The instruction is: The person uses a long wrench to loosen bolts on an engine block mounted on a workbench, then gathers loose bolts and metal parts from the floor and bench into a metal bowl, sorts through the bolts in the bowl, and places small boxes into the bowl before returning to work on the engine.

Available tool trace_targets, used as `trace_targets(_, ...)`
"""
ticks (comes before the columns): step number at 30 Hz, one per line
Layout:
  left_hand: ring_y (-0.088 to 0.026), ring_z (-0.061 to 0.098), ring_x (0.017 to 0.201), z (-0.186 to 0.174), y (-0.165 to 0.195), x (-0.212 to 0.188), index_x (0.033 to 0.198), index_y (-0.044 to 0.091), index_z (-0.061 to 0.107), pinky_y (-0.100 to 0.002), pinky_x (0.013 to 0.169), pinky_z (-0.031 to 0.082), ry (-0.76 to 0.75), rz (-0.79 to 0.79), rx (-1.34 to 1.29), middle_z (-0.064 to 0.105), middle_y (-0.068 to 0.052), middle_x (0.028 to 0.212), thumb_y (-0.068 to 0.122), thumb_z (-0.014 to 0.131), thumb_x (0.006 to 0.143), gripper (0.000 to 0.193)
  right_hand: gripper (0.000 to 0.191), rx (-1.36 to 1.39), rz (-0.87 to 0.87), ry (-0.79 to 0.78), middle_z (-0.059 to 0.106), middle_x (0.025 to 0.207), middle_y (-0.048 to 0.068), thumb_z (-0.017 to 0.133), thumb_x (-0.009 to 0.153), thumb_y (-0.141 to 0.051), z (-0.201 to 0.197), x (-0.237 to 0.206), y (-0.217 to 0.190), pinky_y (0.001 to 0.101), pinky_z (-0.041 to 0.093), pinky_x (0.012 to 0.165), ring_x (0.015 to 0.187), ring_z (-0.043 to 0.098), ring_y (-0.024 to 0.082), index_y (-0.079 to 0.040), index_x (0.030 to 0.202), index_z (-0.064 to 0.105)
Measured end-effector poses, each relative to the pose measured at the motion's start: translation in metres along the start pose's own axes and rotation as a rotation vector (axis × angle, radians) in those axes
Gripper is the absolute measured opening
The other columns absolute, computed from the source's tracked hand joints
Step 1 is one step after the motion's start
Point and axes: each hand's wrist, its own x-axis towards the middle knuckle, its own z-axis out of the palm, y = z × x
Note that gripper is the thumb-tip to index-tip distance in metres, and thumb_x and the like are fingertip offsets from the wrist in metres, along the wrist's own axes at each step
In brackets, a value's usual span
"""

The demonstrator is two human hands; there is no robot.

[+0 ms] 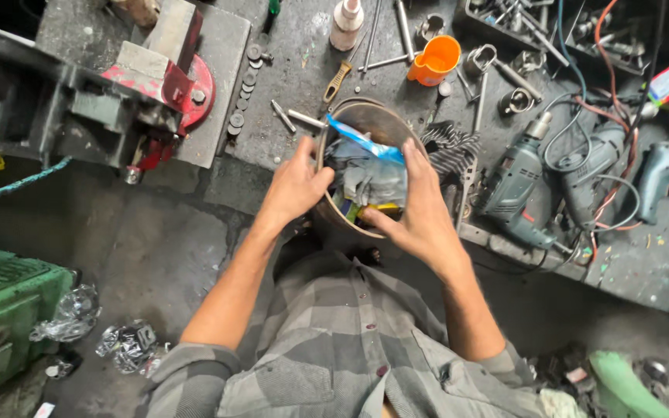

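Looking down on the grimy dark surface (288,46), I see the red bench vise (183,85) at its left and grey power drills (516,182) at its right, with a round metal tin (334,124) held at the near edge. My left hand (296,186) is clasped on the tin's left rim and my right hand (420,205) wraps its right side, so I judge I am sorting its contents, which calls for steady holding. Inside lie crumpled plastic packets (365,174), one blue, others grey and yellow; an orange cup (435,60) stands beyond.
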Motion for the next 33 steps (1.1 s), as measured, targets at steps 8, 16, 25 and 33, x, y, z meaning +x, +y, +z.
trace_targets(8, -0.045, 0.067, 0.073, -0.007, -0.002, 0.047, 0.126, 0.007, 0.05, -0.055, 0.067, 0.05, -0.078, 0.161, 0.139, 0.067, -0.019, 0.072, 0.029, 0.063, 0.089, 0.045, 0.117, -0.253, 0.196, -0.108, 0.054, 0.147, 0.023, 0.092, 0.068, -0.02, 0.036, 0.03, -0.016, 0.053, 0.049, 0.094, 0.116, 0.058, 0.044, -0.002, 0.161, 0.023)
trace_targets(16, -0.017, 0.065, 0.067, -0.002, -0.008, 0.014, 0.123, 0.01, 0.06, -0.036, 0.066, 0.051, 0.036, -0.013, -0.145, 0.069, -0.004, 0.072, 0.038, 0.063, 0.103, 0.035, 0.049, -0.141, 0.15, 0.031, 0.074, 0.104, 0.016, 0.081, 0.09, -0.008, 0.017, 0.039, 0.036, 0.0441, 0.058, 0.079, 0.092, 0.074, 0.034, -0.011, 0.136, 0.063)
trace_targets(25, -0.018, 0.067, 0.116, 0.009, 0.027, -0.049, 0.136, 0.006, 0.061, -0.036, 0.103, 0.055, 0.499, 0.351, -0.071, 0.068, -0.01, 0.126, 0.009, 0.067, 0.105, 0.032, 0.05, 1.07, 0.339, 0.661, 0.063, 0.117, 0.017, 0.068, 0.095, 0.004, -0.077, -0.003, 0.18, 0.0392, 0.057, 0.086, 0.1, 0.066, 0.027, 0.005, 0.14, 0.048)
trace_targets(33, -0.022, 0.036, 0.148, 0.059, 0.079, -0.068, 0.163, 0.016, 0.011, -0.038, 0.125, 0.034, -0.083, 0.435, -0.82, 0.033, -0.006, 0.159, 0.017, 0.082, 0.085, 0.105, 0.061, 0.887, 0.022, 0.044, 0.056, 0.145, 0.009, 0.071, 0.094, -0.006, 0.005, 0.02, 0.103, 0.0377, 0.046, 0.118, 0.134, 0.056, 0.02, -0.001, 0.149, 0.046)
